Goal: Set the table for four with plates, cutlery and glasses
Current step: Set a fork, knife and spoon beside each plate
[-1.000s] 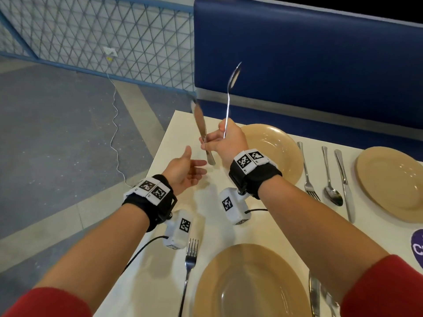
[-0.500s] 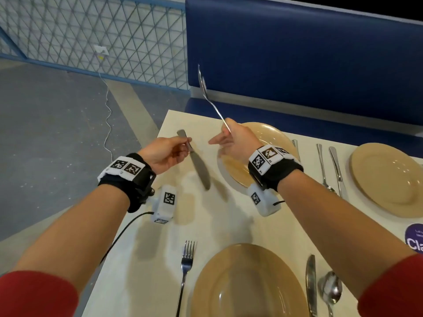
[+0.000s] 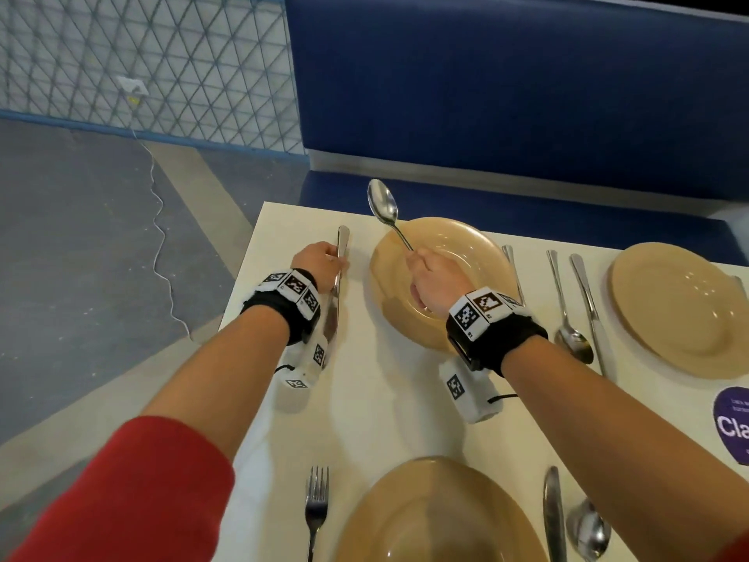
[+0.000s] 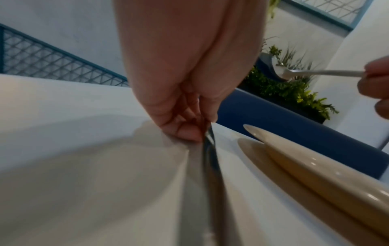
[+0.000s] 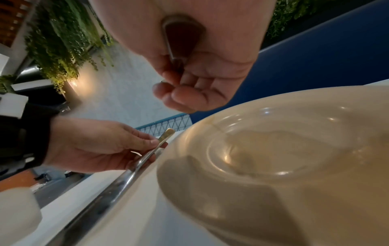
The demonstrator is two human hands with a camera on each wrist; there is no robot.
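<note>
My left hand pinches a steel knife by its handle. The knife lies lengthwise on the cream table, just left of the far-left tan plate, its blade running back under my wrist. In the left wrist view the fingertips touch the table beside the knife. My right hand hovers over that plate and grips a spoon by the handle, bowl raised and pointing away from me.
Right of that plate lie a fork, a spoon and a knife, then another plate. Nearest me are a plate, a fork, a knife and a spoon. The table's left edge is close to my left hand; a blue bench stands behind.
My left hand took the knife from my right hand and lowered it onto the table left of the plate. The right hand kept the spoon and tipped it forward over the plate.
</note>
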